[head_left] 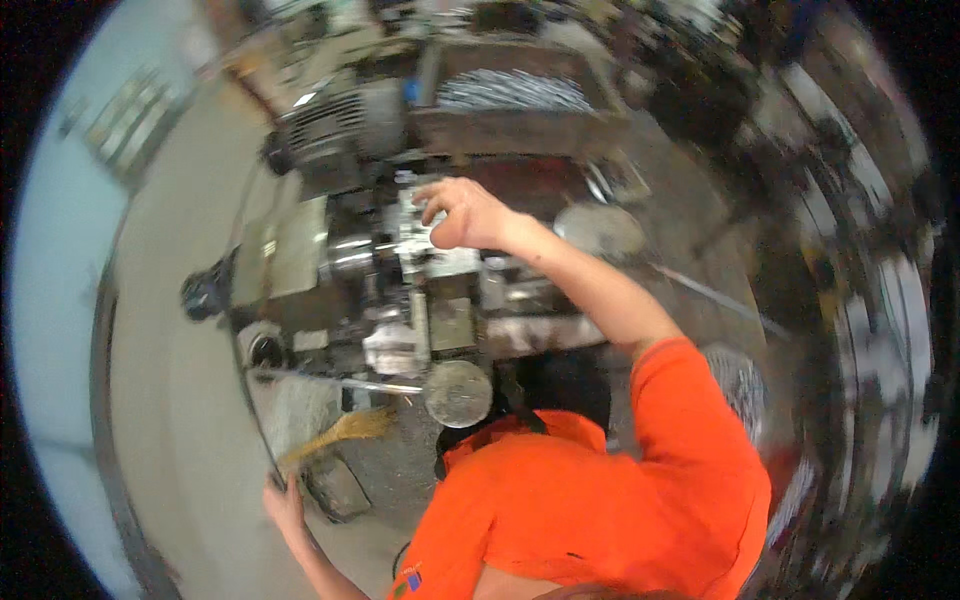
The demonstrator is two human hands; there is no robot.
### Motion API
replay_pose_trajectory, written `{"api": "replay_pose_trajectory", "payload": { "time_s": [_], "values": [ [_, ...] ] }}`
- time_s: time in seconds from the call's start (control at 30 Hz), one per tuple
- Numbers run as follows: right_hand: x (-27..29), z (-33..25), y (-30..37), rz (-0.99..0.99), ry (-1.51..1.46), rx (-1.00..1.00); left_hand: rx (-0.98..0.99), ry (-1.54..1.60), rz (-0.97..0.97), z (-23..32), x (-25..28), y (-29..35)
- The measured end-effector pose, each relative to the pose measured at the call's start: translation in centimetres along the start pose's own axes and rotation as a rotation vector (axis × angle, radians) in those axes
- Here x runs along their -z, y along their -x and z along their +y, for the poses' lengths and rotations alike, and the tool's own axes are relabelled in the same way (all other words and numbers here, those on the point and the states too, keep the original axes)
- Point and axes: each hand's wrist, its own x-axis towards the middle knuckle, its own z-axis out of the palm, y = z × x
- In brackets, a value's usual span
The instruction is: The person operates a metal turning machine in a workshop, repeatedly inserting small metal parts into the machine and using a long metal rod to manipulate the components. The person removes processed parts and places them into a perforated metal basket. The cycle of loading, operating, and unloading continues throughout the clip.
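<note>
Because the right arm stretches forward across the machine (345,262), the right hand (468,213) hangs over its middle, fingers bent and thumb set apart from them; blur hides whether a small piece sits between the fingertips, so whether it grasps anything, I cannot tell. The left hand (287,507) is low and out to the side, its fingers curled near the narrow end of the broom (355,428) and the lower end of a thin dark line (251,400), perhaps a cable or rod; which of these it grips, if either, I cannot tell. The broom lies slantwise, bristles toward the machine, probably so that its handle end faces the person. Behind the machine, the bin (510,133) has high walls, which likely keep the loose metal pieces (515,90) heaped in it from spilling. The motor (350,122) stands beside the bin, presumably back there to leave the front free for the arms. A bar (340,382) juts sideways near the round pad (458,393), at the person's side of the machine, perhaps to be easily reached.
</note>
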Motion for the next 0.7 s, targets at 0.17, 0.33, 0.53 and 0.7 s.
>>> {"api": "replay_pose_trajectory", "payload": {
  "time_s": [0.17, 0.33, 0.53, 0.7],
  "values": [
    [11.3, 1.8, 15.3, 0.099, 0.031, -0.383, -0.307, -0.224, 0.130, 13.6, 6.1, -0.9],
    [17.4, 3.0, 36.8, 0.263, 0.335, -1.199, -0.607, -0.105, -0.205, 24.6, 3.7, -2.9],
    [9.9, 4.0, 57.8, 0.055, 0.586, -1.466, -0.913, -0.039, -0.199, 27.5, 0.7, -3.0],
    [4.4, -0.1, 56.3, -0.105, 0.265, -1.115, -0.899, -0.108, -0.210, 27.1, 0.7, -2.3]
  ]
}}
